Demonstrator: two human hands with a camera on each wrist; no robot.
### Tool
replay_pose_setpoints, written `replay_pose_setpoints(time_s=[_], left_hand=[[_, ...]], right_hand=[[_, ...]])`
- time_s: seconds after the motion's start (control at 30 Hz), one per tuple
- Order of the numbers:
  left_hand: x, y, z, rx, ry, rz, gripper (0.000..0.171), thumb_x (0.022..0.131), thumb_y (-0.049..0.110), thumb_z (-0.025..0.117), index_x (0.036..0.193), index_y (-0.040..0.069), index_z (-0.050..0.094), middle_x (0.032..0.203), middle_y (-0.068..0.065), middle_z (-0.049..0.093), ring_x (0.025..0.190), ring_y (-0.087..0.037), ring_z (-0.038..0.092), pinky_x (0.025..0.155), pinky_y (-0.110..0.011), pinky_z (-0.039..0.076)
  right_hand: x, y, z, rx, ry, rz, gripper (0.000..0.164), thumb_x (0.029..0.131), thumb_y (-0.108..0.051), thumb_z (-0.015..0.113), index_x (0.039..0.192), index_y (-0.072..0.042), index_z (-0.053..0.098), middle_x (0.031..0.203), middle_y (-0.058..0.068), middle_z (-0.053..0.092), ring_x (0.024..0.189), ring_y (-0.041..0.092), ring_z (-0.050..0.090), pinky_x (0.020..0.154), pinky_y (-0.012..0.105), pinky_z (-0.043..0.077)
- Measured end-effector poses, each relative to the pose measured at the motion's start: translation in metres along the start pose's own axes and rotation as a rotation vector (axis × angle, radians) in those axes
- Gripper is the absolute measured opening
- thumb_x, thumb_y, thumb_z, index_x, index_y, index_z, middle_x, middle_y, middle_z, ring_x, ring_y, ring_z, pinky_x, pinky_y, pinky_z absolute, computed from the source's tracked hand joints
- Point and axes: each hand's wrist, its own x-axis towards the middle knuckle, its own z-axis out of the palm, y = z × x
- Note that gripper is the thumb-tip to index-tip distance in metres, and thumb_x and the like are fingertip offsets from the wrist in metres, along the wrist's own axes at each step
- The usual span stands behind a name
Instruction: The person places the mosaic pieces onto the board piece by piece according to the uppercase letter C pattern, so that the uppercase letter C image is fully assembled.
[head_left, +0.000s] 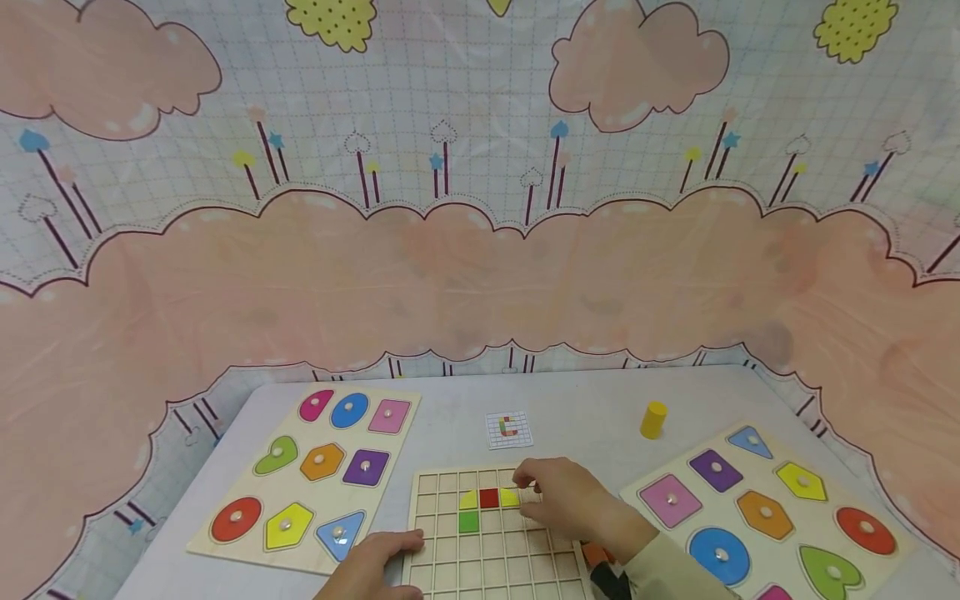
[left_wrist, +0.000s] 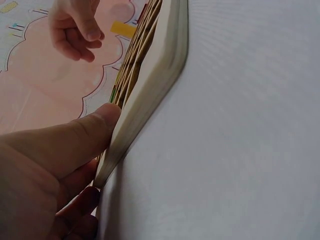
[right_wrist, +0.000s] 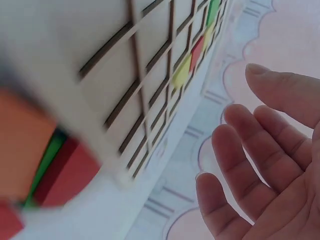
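Note:
A wooden grid board [head_left: 450, 575] lies on the table. Set in its cells are a red square [head_left: 488, 498], a green square [head_left: 468, 522] and two yellow pieces with a rounded corner, one left [head_left: 468, 501] and one right [head_left: 509, 497] of the red. My left hand [head_left: 375, 567] holds the board's left edge; the left wrist view shows thumb and fingers against that edge. My right hand [head_left: 566, 500] hovers over the board's upper right, near the right yellow piece. In the right wrist view its fingers [right_wrist: 240, 165] are loosely bent, with nothing in them.
A pattern card [head_left: 509, 430] lies behind the board, and a yellow cylinder [head_left: 654, 420] stands to its right. Knobbed shape puzzles flank it, left [head_left: 300, 492] and right [head_left: 757, 475]. Orange [right_wrist: 22, 145] and red [right_wrist: 70, 175] pieces sit beside the board's right edge, under my right forearm.

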Motion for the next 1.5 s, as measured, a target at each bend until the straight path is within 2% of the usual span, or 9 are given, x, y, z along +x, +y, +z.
replay_pose_setpoints(time_s=[0.33, 0.57, 0.83, 1.07, 1.5], left_hand=[[0.000, 0.000, -0.001, -0.007, -0.001, 0.000, 0.051, 0.074, 0.011, 0.088, 0.120, 0.003, 0.069, 0.130, -0.013, 0.064, 0.125, -0.048, 0.049, 0.100, -0.063, 0.043], [-0.001, 0.002, -0.001, 0.015, -0.002, 0.002, 0.050, 0.074, 0.012, 0.088, 0.120, 0.002, 0.069, 0.129, -0.013, 0.064, 0.124, -0.047, 0.050, 0.099, -0.063, 0.043], [0.000, 0.002, -0.001, 0.010, -0.005, -0.013, 0.051, 0.074, 0.013, 0.088, 0.120, 0.002, 0.068, 0.130, -0.012, 0.064, 0.125, -0.047, 0.050, 0.100, -0.063, 0.042], [0.000, 0.001, -0.001, 0.017, -0.008, -0.006, 0.052, 0.074, 0.014, 0.088, 0.121, 0.003, 0.068, 0.130, -0.012, 0.064, 0.125, -0.047, 0.050, 0.100, -0.063, 0.042], [-0.003, 0.003, -0.001, 0.026, 0.009, -0.025, 0.055, 0.072, 0.015, 0.090, 0.122, 0.005, 0.069, 0.129, -0.010, 0.064, 0.125, -0.046, 0.050, 0.100, -0.064, 0.043]], right_hand=[[-0.022, 0.028, -0.011, 0.075, 0.015, 0.089, 0.025, 0.088, -0.015, 0.075, 0.111, -0.009, 0.068, 0.104, -0.001, 0.069, 0.093, 0.020, 0.063, 0.083, 0.045, 0.055], [-0.034, 0.044, -0.013, 0.115, 0.022, 0.132, 0.026, 0.086, -0.012, 0.075, 0.111, -0.008, 0.067, 0.102, -0.002, 0.068, 0.093, 0.021, 0.062, 0.081, 0.045, 0.056], [-0.043, 0.053, -0.014, 0.108, 0.032, 0.181, 0.025, 0.086, -0.009, 0.074, 0.109, -0.010, 0.067, 0.103, -0.002, 0.068, 0.093, 0.021, 0.061, 0.083, 0.046, 0.055], [-0.049, 0.058, -0.013, 0.107, 0.006, 0.218, 0.024, 0.085, -0.008, 0.076, 0.107, -0.011, 0.067, 0.102, -0.002, 0.068, 0.094, 0.022, 0.062, 0.087, 0.050, 0.054], [-0.048, 0.061, -0.008, 0.084, -0.014, 0.213, 0.024, 0.084, -0.007, 0.075, 0.106, -0.013, 0.068, 0.102, -0.002, 0.068, 0.094, 0.022, 0.062, 0.088, 0.051, 0.053]])
